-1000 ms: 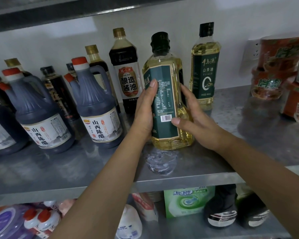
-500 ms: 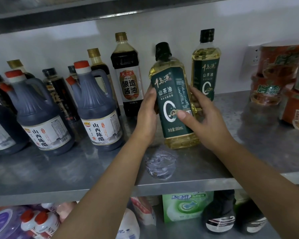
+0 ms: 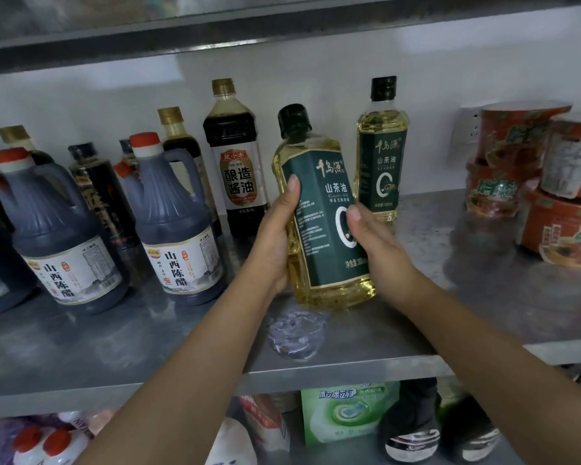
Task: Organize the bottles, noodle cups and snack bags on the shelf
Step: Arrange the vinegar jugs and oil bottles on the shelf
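Observation:
An oil bottle (image 3: 319, 182) with yellow oil, a dark green label and a black cap stands tilted a little to the left on the steel shelf (image 3: 114, 357), its base touching the surface. My left hand (image 3: 275, 239) grips its left side, thumb on the label. My right hand (image 3: 376, 243) grips its right side, thumb across the label's front. A second oil bottle (image 3: 381, 152) of the same kind stands upright behind it to the right. Stacked red noodle cups (image 3: 530, 169) sit at the far right.
Two dark vinegar jugs (image 3: 178, 229) with red-white caps and several soy sauce bottles (image 3: 235, 156) fill the shelf's left half. A crumpled clear plastic scrap (image 3: 296, 333) lies near the front edge. The lower shelf holds a green box (image 3: 346, 411), bottles and bags.
Both hands have turned the oil bottle so its front label faces me instead of the barcode side, and the bottle has shifted slightly back and to the right.

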Motion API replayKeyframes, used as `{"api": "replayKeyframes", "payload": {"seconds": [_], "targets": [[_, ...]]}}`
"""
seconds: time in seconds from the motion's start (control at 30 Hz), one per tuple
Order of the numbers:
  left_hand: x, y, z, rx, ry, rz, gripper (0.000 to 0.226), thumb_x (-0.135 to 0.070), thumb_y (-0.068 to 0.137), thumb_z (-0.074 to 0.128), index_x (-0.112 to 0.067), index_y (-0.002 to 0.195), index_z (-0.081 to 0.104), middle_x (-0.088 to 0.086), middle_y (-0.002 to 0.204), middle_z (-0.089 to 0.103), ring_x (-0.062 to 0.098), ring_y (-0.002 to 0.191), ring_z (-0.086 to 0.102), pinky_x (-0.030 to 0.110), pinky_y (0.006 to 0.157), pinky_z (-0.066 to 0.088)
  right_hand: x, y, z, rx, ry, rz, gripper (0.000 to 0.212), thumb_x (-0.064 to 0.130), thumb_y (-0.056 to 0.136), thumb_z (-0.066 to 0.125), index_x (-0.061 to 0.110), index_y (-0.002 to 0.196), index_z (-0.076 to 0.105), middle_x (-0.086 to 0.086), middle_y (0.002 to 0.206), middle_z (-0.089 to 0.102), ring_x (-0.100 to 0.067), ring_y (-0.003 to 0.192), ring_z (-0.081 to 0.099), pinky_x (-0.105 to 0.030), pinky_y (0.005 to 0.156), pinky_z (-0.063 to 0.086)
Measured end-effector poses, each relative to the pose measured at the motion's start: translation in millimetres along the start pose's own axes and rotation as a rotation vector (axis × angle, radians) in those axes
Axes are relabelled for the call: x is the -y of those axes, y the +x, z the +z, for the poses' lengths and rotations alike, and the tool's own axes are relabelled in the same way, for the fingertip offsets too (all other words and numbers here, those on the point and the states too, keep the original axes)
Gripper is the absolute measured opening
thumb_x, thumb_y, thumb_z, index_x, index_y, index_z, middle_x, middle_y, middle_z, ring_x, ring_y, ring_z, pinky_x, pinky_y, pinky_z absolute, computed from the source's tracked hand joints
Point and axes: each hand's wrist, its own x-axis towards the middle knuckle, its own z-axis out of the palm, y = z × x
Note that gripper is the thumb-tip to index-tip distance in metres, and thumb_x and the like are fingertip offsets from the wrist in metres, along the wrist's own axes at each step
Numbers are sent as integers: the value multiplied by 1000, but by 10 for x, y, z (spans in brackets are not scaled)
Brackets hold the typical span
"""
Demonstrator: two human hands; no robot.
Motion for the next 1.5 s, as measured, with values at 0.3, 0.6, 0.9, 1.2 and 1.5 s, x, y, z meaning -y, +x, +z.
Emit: {"api": "replayKeyframes", "payload": {"seconds": [0.3, 0.6, 0.9, 1.2, 1.5], "targets": [[18, -27, 43, 8, 216, 225, 51, -22, 89, 58, -26, 138, 46, 9, 127, 66, 28, 117, 65, 47, 100, 53, 23, 30, -32, -214, -134, -53, 40, 46, 102, 34, 26, 114, 66, -2, 111, 75, -16, 108, 70, -46, 102, 52], [68, 20, 181, -10, 274, 207, 64, -29, 91, 60, -26, 150, 36, -1, 131, 66, 18, 118, 66, 39, 99, 55, 54, 76, -43, -215, 34, -13, 46, 59, 93, 42, 30, 117, 68, -7, 121, 72, -24, 116, 66, -52, 107, 46], [56, 31, 195, -19, 284, 213, 65, -30, 94, 63, -20, 151, 35, 5, 133, 65, 18, 114, 67, 30, 88, 57, 54, 86, -37, -238, 6, 25, 47, 65, 89, 44, 34, 112, 71, -5, 117, 73, -23, 112, 68, -51, 105, 48], [67, 34, 169, -9, 319, 227, 66, -32, 92, 58, -22, 152, 32, 5, 136, 63, 19, 120, 64, 41, 100, 54, 48, 72, -70, -157, -2, -4, 49, 59, 88, 52, 28, 125, 63, -5, 121, 71, -22, 113, 68, -48, 102, 51], [0, -82, 174, 0, 369, 182, 63, -54, 98, 43, -32, 155, 26, -8, 139, 57, 7, 125, 58, 33, 102, 51, 134, 10, -184, -45, -125, -4, 54, 39, 80, 68, 21, 130, 58, 2, 113, 75, -16, 101, 72, -29, 81, 56]]}}
